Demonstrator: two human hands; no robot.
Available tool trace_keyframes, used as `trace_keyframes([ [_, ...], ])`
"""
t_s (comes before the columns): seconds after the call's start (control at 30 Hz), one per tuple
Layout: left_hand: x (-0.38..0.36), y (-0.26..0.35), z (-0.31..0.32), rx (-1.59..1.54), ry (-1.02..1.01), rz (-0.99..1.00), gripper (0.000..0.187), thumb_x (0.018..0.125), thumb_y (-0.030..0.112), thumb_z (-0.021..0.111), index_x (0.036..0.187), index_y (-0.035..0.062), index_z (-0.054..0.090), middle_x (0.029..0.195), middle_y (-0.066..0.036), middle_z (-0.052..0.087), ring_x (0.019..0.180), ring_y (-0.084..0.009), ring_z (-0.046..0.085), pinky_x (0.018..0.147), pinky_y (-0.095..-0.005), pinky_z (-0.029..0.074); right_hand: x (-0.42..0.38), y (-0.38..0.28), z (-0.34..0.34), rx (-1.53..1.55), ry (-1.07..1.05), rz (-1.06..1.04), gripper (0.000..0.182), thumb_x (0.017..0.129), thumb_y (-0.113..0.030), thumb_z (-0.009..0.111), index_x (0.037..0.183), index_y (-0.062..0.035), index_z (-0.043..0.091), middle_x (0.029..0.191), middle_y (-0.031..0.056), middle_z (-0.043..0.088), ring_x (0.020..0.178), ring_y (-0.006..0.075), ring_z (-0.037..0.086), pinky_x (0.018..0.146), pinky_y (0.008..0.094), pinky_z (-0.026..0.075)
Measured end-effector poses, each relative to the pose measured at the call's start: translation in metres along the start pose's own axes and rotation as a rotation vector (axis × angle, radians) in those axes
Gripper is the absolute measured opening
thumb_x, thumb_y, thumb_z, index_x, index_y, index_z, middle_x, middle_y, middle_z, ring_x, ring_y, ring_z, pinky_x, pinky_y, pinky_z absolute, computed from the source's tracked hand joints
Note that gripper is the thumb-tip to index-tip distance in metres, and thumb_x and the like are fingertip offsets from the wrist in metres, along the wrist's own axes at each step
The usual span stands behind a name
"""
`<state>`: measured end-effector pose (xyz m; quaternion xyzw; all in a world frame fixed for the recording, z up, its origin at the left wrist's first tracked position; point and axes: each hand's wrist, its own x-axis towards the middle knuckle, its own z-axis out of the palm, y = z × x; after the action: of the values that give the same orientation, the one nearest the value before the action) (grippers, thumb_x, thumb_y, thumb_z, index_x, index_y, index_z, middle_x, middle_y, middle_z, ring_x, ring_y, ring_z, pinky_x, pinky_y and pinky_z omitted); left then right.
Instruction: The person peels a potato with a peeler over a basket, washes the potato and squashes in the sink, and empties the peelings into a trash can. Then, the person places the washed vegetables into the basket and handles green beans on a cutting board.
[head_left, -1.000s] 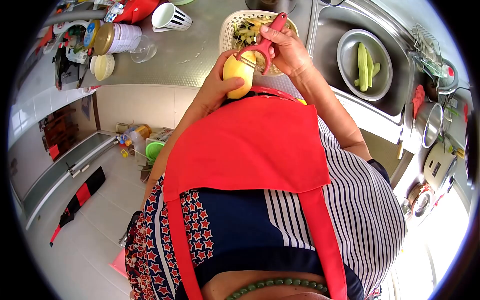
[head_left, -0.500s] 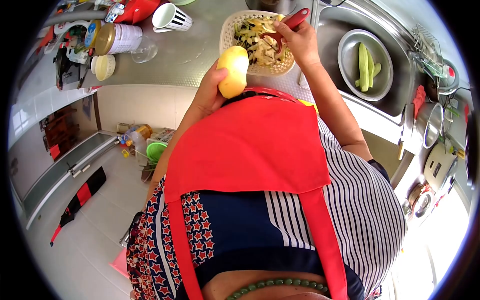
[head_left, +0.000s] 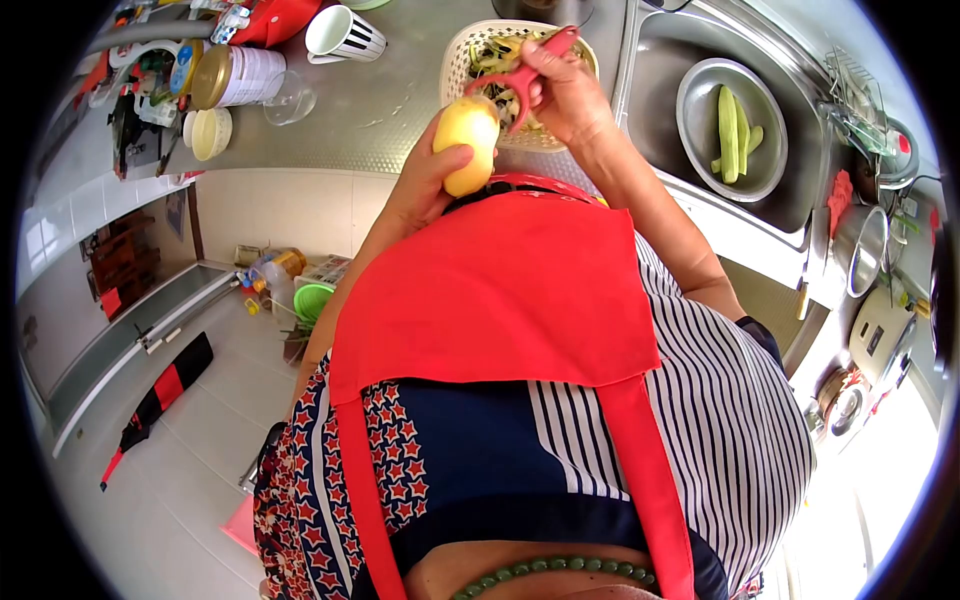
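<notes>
One potato (head_left: 466, 140) is clamped in the left hand (head_left: 428, 172), near the basket (head_left: 453, 75) of peelings. The right hand (head_left: 572, 98) is closed around the red peeler (head_left: 523, 82); blade contact cannot be determined. Rightward, a metal bowl (head_left: 697, 110) sits in the sink (head_left: 650, 65).

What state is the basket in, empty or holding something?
Holding something: yellowish and dark peelings show inside the basket.

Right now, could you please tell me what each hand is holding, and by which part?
The left hand holds a yellow potato-like vegetable round its side; the right hand holds a red peeler by its handle, close to the head.
</notes>
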<state>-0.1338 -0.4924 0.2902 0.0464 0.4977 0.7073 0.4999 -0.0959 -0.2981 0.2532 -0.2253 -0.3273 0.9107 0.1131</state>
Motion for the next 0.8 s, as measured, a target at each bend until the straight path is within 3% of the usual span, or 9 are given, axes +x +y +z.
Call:
trace_keyframes([
  [0.17,-0.003,0.004,0.000,-0.143,-0.107,-0.004,0.064,0.071,0.022,0.064,0.127,0.0039,0.037,0.109,-0.014,0.054,0.092,-0.0238,0.057,0.076,-0.0344,0.051,0.015,0.003,-0.042,-0.055,0.165,-0.040,0.013,0.081,-0.015,0.067,0.080,-0.0056,0.057,0.064,0.0023,0.058,0.046,0.0079,0.047,0.043,0.0190,0.036],
  [0.2,-0.003,0.002,-0.003,-0.159,-0.079,-0.010,0.063,0.072,0.024,0.063,0.127,0.0037,0.037,0.109,-0.014,0.054,0.091,-0.0243,0.058,0.076,-0.0349,0.051,0.011,-0.001,-0.038,-0.059,0.134,-0.040,0.013,0.083,-0.014,0.065,0.085,-0.0048,0.057,0.072,0.0029,0.060,0.052,0.0067,0.048,0.045,0.0173,0.035],
  [0.33,0.003,-0.002,-0.008,-0.218,-0.014,-0.056,0.058,0.077,0.030,0.057,0.125,0.0033,0.039,0.109,-0.016,0.055,0.090,-0.0262,0.058,0.077,-0.0365,0.051,0.008,-0.019,-0.027,0.109,-0.082,0.006,0.012,0.084,-0.017,0.064,0.086,-0.0075,0.058,0.073,0.0024,0.061,0.053,0.0080,0.049,0.050,0.0196,0.039],
  [0.43,0.001,0.002,-0.013,-0.259,0.001,-0.128,0.055,0.079,0.031,0.054,0.124,0.0032,0.041,0.109,-0.017,0.056,0.088,-0.0274,0.059,0.076,-0.0375,0.051,0.011,-0.022,-0.026,-0.287,0.038,-0.093,0.012,0.083,-0.017,0.064,0.086,-0.0072,0.058,0.074,0.0028,0.061,0.054,0.0075,0.048,0.051,0.0193,0.039],
  [0.47,0.001,0.002,-0.014,-0.273,0.000,-0.156,0.054,0.080,0.031,0.053,0.124,0.0031,0.042,0.108,-0.017,0.056,0.087,-0.0277,0.060,0.076,-0.0378,0.051,0.009,-0.018,-0.020,-0.623,0.130,-0.306,0.013,0.083,-0.017,0.065,0.084,-0.0065,0.058,0.073,0.0031,0.061,0.054,0.0073,0.048,0.051,0.0186,0.038],
  [0.57,0.004,-0.003,-0.018,-0.173,0.032,-0.173,0.059,0.081,0.040,0.050,0.127,0.0062,0.040,0.110,-0.016,0.056,0.087,-0.0307,0.061,0.071,-0.0367,0.050,0.008,-0.020,-0.012,-0.140,0.083,-0.119,0.014,0.084,-0.018,0.063,0.082,-0.0055,0.058,0.073,0.0035,0.061,0.054,0.0078,0.048,0.052,0.0188,0.039],
  [0.6,0.001,-0.003,-0.018,-0.163,0.048,-0.168,0.058,0.081,0.040,0.050,0.127,0.0057,0.040,0.110,-0.016,0.056,0.087,-0.0305,0.061,0.071,-0.0366,0.050,0.007,-0.020,-0.010,-0.017,-0.067,-0.066,0.014,0.086,-0.018,0.061,0.082,-0.0051,0.058,0.073,0.0046,0.062,0.054,0.0081,0.050,0.051,0.0184,0.040],
  [0.8,0.005,-0.008,-0.016,-0.112,0.115,-0.115,0.058,0.080,0.038,0.050,0.126,0.0027,0.039,0.110,-0.016,0.056,0.089,-0.0296,0.060,0.073,-0.0367,0.050,-0.004,-0.006,0.017,0.115,-0.146,0.102,0.012,0.084,-0.016,0.065,0.081,-0.0060,0.059,0.069,0.0048,0.060,0.051,0.0093,0.049,0.046,0.0200,0.039],
])
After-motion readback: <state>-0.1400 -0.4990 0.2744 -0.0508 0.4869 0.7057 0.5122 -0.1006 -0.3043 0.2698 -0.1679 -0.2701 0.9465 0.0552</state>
